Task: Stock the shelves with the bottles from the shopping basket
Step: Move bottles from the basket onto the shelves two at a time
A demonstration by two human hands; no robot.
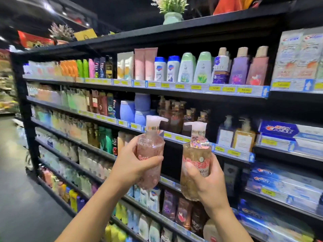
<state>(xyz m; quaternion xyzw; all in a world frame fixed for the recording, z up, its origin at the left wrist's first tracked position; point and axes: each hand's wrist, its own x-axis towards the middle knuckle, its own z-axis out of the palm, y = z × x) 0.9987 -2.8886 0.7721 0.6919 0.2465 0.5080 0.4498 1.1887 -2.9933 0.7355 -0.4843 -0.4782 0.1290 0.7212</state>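
My left hand (134, 165) grips a clear pink pump bottle (151, 151) around its middle, and the bottle stands upright with a white pump on top. My right hand (205, 182) grips a clear amber pump bottle (194, 163) with a red label, also upright. Both bottles are held side by side in front of the black shelf unit, level with the second shelf (232, 152). A dark gap in the row of bottles lies behind them, next to brown pump bottles (174, 112). The shopping basket is out of view.
The shelves hold rows of shampoo and body wash bottles (192, 69), blue tubs (138, 109) and toothpaste boxes (286, 131) on the right. Yellow price tags line the shelf edges. Potted plants (172, 9) stand on the top board. The aisle floor (19, 198) runs along the left.
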